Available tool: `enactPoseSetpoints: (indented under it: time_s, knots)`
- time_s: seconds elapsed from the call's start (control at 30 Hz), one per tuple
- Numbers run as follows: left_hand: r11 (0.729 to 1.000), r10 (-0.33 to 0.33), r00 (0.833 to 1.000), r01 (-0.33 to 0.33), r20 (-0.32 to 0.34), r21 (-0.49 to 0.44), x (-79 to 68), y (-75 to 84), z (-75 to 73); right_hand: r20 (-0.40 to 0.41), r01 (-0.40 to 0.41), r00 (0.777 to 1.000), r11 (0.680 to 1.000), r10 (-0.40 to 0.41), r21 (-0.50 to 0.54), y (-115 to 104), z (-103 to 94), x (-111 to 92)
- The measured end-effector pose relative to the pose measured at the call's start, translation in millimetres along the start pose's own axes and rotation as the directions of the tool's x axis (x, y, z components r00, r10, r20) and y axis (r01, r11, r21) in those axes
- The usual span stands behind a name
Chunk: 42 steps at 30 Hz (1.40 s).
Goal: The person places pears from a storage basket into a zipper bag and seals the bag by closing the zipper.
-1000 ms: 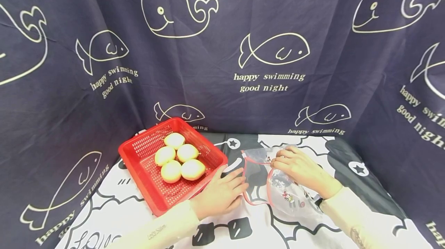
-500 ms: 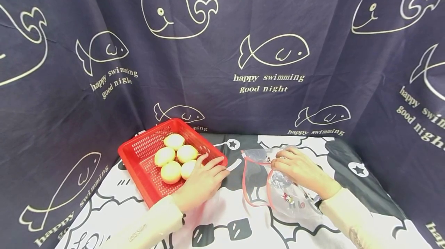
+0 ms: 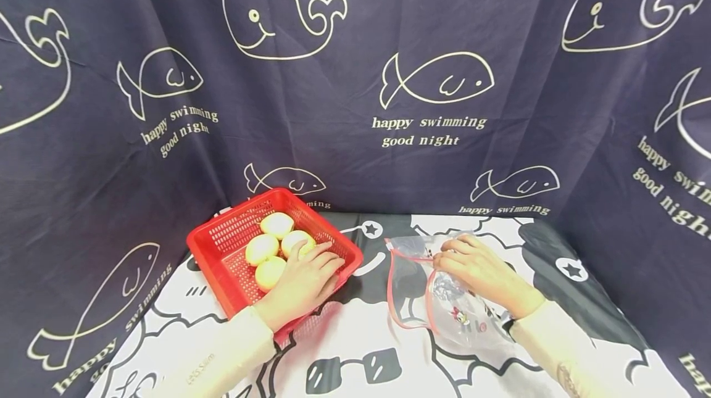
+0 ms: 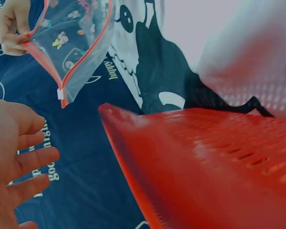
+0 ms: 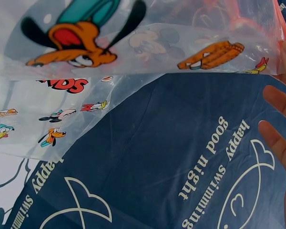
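Note:
My left hand (image 3: 302,281) is over the red plastic basket (image 3: 210,265), its fingers above the pale yellow round fruits (image 3: 261,250) inside. One fruit seen earlier is covered by this hand. In the left wrist view the left hand's fingers (image 4: 35,162) are loosely bent with a gap to the basket's wall (image 4: 148,157). My right hand (image 3: 480,271) pinches the upper edge of a clear zip bag (image 3: 461,299) with a red-trimmed mouth and printed cartoon figures. The bag's mouth faces the basket and gapes. Its white slider (image 4: 61,94) sits at one corner.
A white and black printed cloth (image 3: 355,336) covers the table. Dark blue curtains (image 3: 344,108) with whales and fish hang behind and at both sides. A strip of tabletop lies between the basket and the bag.
My left hand has left the bag's mouth and moved left, over the basket and its fruits. My right hand keeps holding the bag in the same place.

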<state>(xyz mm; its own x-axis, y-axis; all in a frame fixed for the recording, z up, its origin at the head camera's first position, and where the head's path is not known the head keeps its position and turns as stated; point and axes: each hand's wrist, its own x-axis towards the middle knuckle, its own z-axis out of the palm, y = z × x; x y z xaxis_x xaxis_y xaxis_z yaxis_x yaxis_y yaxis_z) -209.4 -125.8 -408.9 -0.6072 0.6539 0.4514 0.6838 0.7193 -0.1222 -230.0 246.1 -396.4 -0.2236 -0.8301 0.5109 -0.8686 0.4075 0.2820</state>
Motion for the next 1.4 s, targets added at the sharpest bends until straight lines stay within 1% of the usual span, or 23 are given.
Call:
enactPoseSetpoints:
  time_s: [0.17, 0.3, 0.4, 0.5, 0.63, 0.77, 0.93, 1.0, 1.1, 1.23, 1.4]
  knots:
    - [1.0, -0.022, 0.999, 0.022, 0.033, -0.011, 0.4, -4.4, -11.0, -0.011, 0.008, 1.0, 1.0, -0.008, -0.002, 0.5, 0.7, -0.7]
    - [0.998, -0.06, 0.996, 0.061, 0.059, -0.006, 0.2, -12.3, -20.3, -0.022, 0.013, 1.0, 1.0, -0.013, -0.002, 1.4, 1.7, -1.6]
    - [0.996, -0.093, 0.992, 0.094, 0.089, 0.0, -1.2, -19.9, -22.8, -0.022, 0.011, 1.0, 1.0, -0.011, 0.0, 1.7, 2.2, -2.3]
    - [0.994, -0.108, 0.988, 0.108, 0.11, 0.003, -3.1, -27.0, -21.8, -0.019, 0.011, 1.0, 1.0, -0.011, 0.0, 1.8, 1.6, -2.3]
    - [0.994, -0.105, 0.987, 0.103, 0.124, 0.025, -4.1, -34.2, -19.1, -0.016, 0.007, 1.0, 1.0, -0.006, 0.005, 2.1, 0.7, -2.2]
    - [0.996, -0.09, 0.986, 0.088, 0.14, 0.023, -4.3, -39.9, -17.8, -0.015, 0.0, 1.0, 1.0, 0.0, 0.015, 2.0, 0.4, -1.8]
    - [0.998, -0.066, 0.98, 0.061, 0.185, 0.031, -4.4, -47.3, -14.1, -0.009, -0.001, 1.0, 1.0, 0.001, 0.014, 1.3, -0.6, -1.7]
    - [0.998, -0.061, 0.976, 0.056, 0.207, 0.03, -3.9, -49.9, -12.2, -0.007, -0.002, 1.0, 1.0, 0.002, 0.01, 1.3, -0.9, -2.1]
    - [0.997, -0.072, 0.967, 0.068, 0.246, 0.024, -2.8, -52.9, -9.4, -0.006, -0.002, 1.0, 1.0, 0.002, 0.009, 1.1, -1.4, -2.2]
    - [0.995, -0.103, 0.947, 0.099, 0.305, 0.029, -0.7, -55.2, -5.5, -0.008, 0.0, 1.0, 1.0, 0.0, 0.013, 0.9, -1.5, -2.1]
    - [0.992, -0.119, 0.926, 0.122, 0.359, 0.016, 1.0, -56.0, -3.5, -0.005, -0.002, 1.0, 1.0, 0.002, 0.015, 0.7, -1.2, -2.6]
